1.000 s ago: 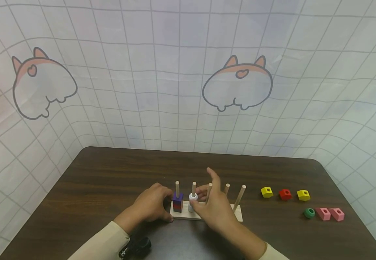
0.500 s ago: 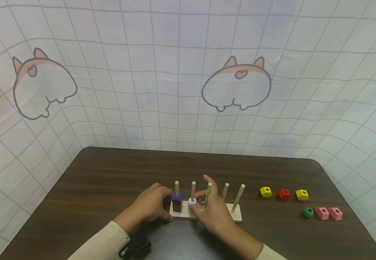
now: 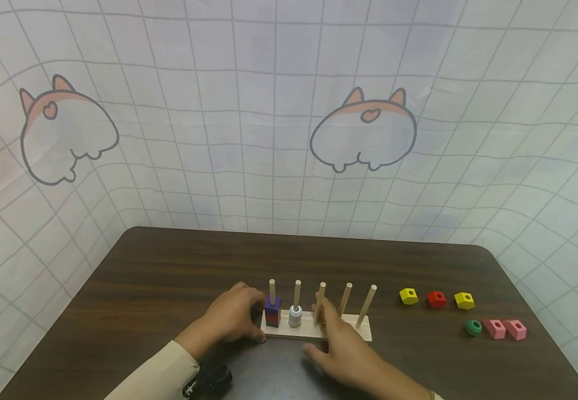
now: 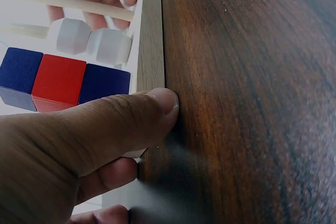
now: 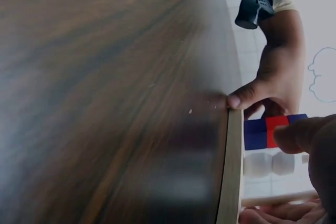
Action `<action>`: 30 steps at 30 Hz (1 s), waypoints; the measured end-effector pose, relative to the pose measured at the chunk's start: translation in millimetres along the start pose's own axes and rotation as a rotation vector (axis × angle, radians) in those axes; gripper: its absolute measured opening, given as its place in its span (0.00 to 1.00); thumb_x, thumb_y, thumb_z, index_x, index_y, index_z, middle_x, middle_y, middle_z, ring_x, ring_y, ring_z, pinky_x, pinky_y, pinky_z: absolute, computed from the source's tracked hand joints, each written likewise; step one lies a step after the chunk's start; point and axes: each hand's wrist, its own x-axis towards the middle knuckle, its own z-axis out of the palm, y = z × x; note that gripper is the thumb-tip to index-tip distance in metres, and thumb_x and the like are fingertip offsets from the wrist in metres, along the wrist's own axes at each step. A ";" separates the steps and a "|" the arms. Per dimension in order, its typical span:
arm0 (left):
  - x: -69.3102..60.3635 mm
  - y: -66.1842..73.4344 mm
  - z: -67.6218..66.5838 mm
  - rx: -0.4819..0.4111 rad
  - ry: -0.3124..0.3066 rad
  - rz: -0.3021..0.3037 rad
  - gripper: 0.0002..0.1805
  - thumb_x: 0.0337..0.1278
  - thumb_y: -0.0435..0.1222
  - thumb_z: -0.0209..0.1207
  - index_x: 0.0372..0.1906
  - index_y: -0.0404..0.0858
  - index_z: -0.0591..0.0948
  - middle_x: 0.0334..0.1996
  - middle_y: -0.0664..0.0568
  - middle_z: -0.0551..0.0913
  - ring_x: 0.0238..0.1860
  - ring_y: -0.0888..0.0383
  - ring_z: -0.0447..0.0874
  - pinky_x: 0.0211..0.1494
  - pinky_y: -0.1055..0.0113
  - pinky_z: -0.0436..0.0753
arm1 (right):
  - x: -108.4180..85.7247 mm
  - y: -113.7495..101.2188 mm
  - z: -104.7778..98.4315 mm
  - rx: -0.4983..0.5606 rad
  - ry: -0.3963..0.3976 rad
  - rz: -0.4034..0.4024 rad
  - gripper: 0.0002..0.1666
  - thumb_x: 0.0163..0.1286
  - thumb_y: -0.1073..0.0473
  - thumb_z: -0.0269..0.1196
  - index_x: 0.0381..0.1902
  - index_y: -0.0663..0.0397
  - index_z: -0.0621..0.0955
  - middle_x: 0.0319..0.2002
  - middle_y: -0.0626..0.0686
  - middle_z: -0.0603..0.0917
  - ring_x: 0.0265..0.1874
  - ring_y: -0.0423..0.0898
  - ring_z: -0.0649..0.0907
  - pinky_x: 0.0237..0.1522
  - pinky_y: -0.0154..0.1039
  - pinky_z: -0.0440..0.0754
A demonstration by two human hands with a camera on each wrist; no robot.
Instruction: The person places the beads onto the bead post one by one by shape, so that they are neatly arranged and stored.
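My left hand [image 3: 234,312] grips the left end of a wooden peg board [image 3: 289,331], its thumb on the front edge. A blue, red and blue block stack [image 4: 58,80] sits on the leftmost peg beside it. Two white beads [image 3: 295,316] are stacked low on the second peg, seen separately in the left wrist view [image 4: 89,40]. My right hand [image 3: 344,350] is at the board's middle, thumb apart in front and fingers partly hidden behind the third peg [image 3: 320,303]. It holds no bead or block that I can see. The three right pegs carry nothing.
Right of the board lie a yellow block [image 3: 409,296], a red block [image 3: 437,299] and another yellow block [image 3: 464,300]. Nearer me are a green bead [image 3: 473,328] and two pink blocks [image 3: 496,329]. A patterned cloth [image 3: 264,183] hangs behind the table.
My right hand has let go of the upper white bead, which slid down the second peg, and has drawn back to the right and toward me. The left hand stays put.
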 end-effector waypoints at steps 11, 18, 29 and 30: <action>-0.7 0.3 -1.9 -0.007 -0.011 -0.012 0.29 0.23 0.49 0.85 0.38 0.47 0.84 0.41 0.57 0.84 0.51 0.51 0.78 0.49 0.49 0.81 | -32.4 23.4 -29.9 -0.149 -0.092 -0.058 0.35 0.73 0.38 0.63 0.68 0.53 0.74 0.61 0.52 0.81 0.61 0.53 0.79 0.59 0.56 0.77; -0.9 -0.4 -1.7 -0.007 -0.016 -0.029 0.30 0.24 0.49 0.85 0.40 0.47 0.85 0.42 0.56 0.84 0.51 0.52 0.78 0.49 0.50 0.82 | -51.2 50.8 -49.4 -0.220 -0.037 -0.080 0.27 0.73 0.38 0.63 0.61 0.47 0.79 0.56 0.43 0.82 0.57 0.47 0.81 0.56 0.52 0.80; -0.6 1.8 -3.0 -0.010 -0.006 -0.008 0.30 0.22 0.48 0.85 0.39 0.46 0.85 0.40 0.55 0.83 0.49 0.51 0.78 0.48 0.50 0.81 | -70.6 82.3 -76.2 -0.288 0.048 0.009 0.23 0.70 0.43 0.68 0.58 0.45 0.82 0.54 0.42 0.83 0.54 0.48 0.83 0.52 0.52 0.81; -0.7 1.9 -3.0 -0.011 -0.008 -0.012 0.30 0.22 0.48 0.85 0.39 0.47 0.85 0.40 0.55 0.83 0.49 0.51 0.78 0.48 0.50 0.81 | -72.1 85.5 -79.0 -0.298 0.062 0.018 0.23 0.69 0.44 0.69 0.58 0.44 0.82 0.53 0.41 0.83 0.54 0.48 0.83 0.52 0.52 0.81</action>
